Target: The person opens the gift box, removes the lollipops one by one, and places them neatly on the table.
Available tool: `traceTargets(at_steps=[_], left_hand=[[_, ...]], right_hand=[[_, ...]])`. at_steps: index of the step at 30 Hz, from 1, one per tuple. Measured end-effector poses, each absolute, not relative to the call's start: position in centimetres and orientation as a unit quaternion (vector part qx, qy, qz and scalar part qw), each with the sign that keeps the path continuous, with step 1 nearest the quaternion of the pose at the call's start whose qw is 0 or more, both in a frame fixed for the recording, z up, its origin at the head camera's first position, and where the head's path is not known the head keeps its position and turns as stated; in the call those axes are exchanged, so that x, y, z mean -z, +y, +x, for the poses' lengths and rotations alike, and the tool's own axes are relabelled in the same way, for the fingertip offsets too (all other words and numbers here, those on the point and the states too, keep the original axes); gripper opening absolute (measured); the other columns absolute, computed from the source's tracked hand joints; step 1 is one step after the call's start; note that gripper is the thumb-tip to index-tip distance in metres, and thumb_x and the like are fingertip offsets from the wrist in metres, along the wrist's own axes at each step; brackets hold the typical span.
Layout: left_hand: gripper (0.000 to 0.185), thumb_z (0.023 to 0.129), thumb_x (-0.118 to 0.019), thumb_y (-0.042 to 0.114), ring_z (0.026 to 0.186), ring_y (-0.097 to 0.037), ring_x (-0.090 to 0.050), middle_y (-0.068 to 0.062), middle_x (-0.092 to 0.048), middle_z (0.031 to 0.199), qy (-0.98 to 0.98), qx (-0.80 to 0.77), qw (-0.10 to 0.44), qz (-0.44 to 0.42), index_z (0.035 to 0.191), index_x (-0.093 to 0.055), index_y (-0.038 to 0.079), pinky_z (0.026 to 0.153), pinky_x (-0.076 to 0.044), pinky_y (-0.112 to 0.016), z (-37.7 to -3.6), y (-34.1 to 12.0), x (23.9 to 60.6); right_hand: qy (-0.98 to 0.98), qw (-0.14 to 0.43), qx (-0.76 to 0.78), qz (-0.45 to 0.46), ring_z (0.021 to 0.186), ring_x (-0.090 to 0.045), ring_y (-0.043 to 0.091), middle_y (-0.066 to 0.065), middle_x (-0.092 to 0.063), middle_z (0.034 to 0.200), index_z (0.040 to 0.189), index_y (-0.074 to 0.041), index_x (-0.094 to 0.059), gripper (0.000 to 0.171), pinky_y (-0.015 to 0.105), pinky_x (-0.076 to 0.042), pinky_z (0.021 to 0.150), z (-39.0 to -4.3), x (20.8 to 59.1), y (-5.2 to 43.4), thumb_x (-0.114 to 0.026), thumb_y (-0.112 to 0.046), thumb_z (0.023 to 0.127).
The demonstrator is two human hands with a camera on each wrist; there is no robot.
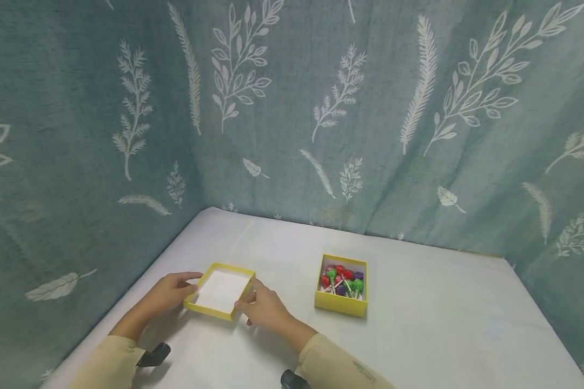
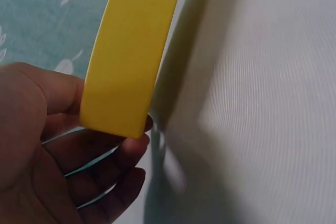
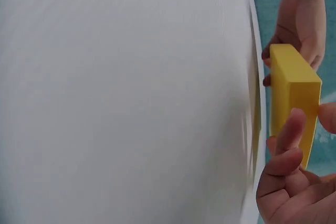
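Both hands hold a shallow yellow box lid (image 1: 208, 311), its white inside facing up, over the left part of the table. My left hand (image 1: 167, 292) grips its left side, thumb on the rim. On the opposite side, my right hand (image 1: 266, 309) pinches the lid's edge. The left wrist view shows the lid's yellow outer side (image 2: 131, 56) between the left thumb and fingers. In the right wrist view, the lid (image 3: 291, 66) stands between the two hands, raised off the white surface.
A yellow open box (image 1: 340, 305) stands right of the hands, with several wrapped lollipops (image 1: 339, 277) in red, green and purple inside. The table (image 1: 433, 324) has a white cover. Patterned teal curtains (image 1: 292, 108) hang behind it and along its left side.
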State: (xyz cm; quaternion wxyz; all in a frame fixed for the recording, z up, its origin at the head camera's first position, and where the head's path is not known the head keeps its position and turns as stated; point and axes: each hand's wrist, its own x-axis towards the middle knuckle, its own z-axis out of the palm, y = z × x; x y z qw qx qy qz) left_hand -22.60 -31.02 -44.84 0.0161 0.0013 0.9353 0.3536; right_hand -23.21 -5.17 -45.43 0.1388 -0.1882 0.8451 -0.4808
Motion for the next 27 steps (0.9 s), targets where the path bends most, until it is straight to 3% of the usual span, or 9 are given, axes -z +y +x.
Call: traceTargets(at_steps=[11,18,27], left_hand=[[0.04,0.087,-0.057,0.024,0.092,-0.032,-0.058,-0.022,-0.057,0.11,0.951,-0.308,0.005,0.002,0.121,-0.054,0.004,0.065,-0.05,-0.038,-22.5,-32.9,45.1],[0.044,0.086,-0.058,0.026,0.09,-0.032,-0.059,-0.021,-0.058,0.107,0.95,-0.311,0.021,-0.024,0.123,-0.052,0.004,0.064,-0.051,-0.04,-21.6,-34.0,45.4],[0.042,0.087,-0.057,0.028,0.096,-0.036,-0.056,-0.022,-0.057,0.111,0.95,-0.312,0.012,-0.03,0.121,-0.054,0.004,0.07,-0.049,-0.045,-21.1,-34.6,45.4]], right_hand=[[0.833,0.183,0.474,-0.218,0.054,-0.057,0.01,-0.008,-0.06,0.084,0.14,-0.01,-0.023,0.075,0.026,-0.046,0.048,-23.0,45.5,-7.2,-0.063,-0.033,0.081],[0.82,0.213,0.485,-0.215,0.056,-0.058,0.011,-0.009,-0.06,0.089,0.141,-0.01,-0.022,0.076,0.025,-0.048,0.051,-22.8,46.0,-7.9,-0.063,-0.032,0.081],[0.823,0.225,0.48,-0.205,0.055,-0.058,0.013,-0.009,-0.059,0.079,0.134,-0.017,-0.037,0.064,0.027,-0.047,0.051,-22.9,46.3,-9.2,-0.065,-0.032,0.078]])
